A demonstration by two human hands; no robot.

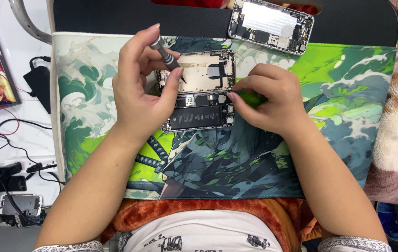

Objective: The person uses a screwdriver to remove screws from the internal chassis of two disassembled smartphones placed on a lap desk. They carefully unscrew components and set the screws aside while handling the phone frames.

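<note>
Two bare hands are seen over an opened phone (198, 91) that lies flat on a printed green work mat (329, 93), its back shell bare in the upper half and a black battery (196, 117) seated in the lower half. A small grey screwdriver (165, 55) is pinched in the left hand (138, 88) between thumb and fingers, its shaft tilted and its tip brought down onto the upper left part of the opened phone. The right edge of the opened phone is touched by the right hand (269, 95), whose fingers are curled close together; whether anything small is held between them cannot be told. A second stripped phone shell (271, 24) is set well above and to the right of the opened phone, partly off the mat on a dark surface. Far left of the opened phone, black cables (7, 149) and a charger brick (38, 81) are spread on the white tabletop (31, 135).
</note>
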